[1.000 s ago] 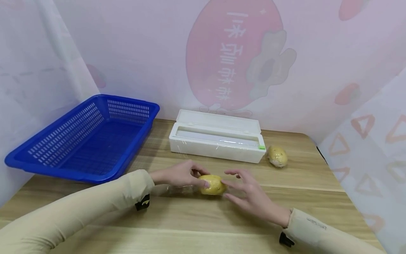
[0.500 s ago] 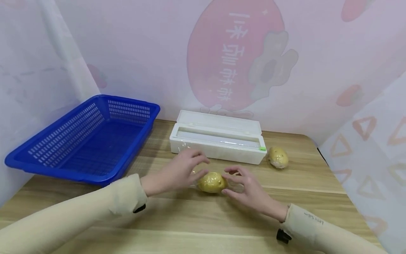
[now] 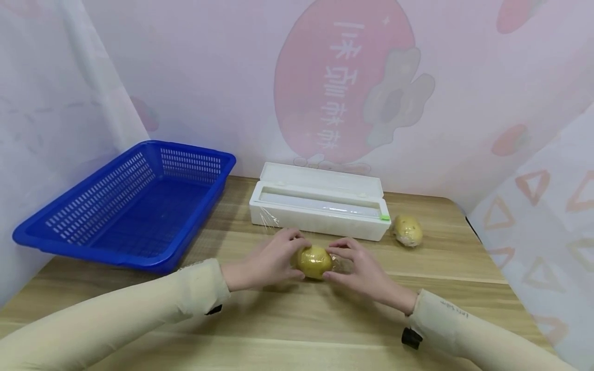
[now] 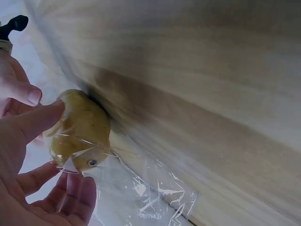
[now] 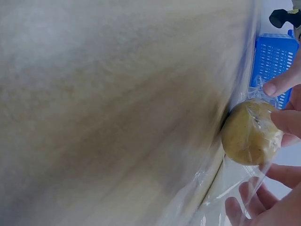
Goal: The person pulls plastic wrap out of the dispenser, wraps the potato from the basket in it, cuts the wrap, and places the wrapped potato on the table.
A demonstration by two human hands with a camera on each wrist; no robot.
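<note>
A yellow potato (image 3: 314,262) in clear plastic film lies on the wooden table between both hands. The left hand (image 3: 274,260) grips its left side with thumb and curved fingers. In the left wrist view, that thumb lies on the potato (image 4: 82,127) and film (image 4: 150,193) trails from it. The right hand (image 3: 364,270) holds the other side, thumb low and fingers above, with crumpled film (image 3: 341,264) beside them. The right wrist view shows the film-covered potato (image 5: 249,134) between fingers of both hands.
A blue basket (image 3: 174,252) stands at the left. Behind the hands is a white box (image 3: 320,224) with its lid raised, film strands at its left front. Another wrapped potato (image 3: 408,231) sits right of the box. A printed cloth hangs behind.
The left hand moved off the potato, then came back to its left side. The potato has turned and shifted slightly. Film now shows at its right, by the right hand.
</note>
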